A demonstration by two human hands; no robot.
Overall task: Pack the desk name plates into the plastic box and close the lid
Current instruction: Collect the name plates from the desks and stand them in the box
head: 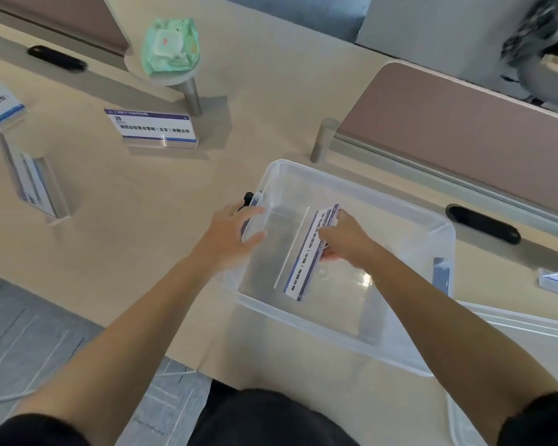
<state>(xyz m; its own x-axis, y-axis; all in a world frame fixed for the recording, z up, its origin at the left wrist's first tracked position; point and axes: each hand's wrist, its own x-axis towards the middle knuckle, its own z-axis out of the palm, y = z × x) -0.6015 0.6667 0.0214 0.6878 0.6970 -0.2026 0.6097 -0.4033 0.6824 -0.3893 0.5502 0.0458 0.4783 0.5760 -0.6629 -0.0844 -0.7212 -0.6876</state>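
Gripping name plate (303,255) w/ R hand (342,239), tilted, low inside plastic box (335,180). Steadying box w/ L hand (229,233), fingers curled over rim just left of R. Could slip & land edge-first if pinch on slick acrylic loosens; could crowd later ones if left skewed. Spare plates (155,127) out beyond L hand.

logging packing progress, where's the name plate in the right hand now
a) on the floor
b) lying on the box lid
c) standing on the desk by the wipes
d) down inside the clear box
D: the right hand holds the name plate inside the plastic box, below its rim, while the left hand grips the box's left wall.
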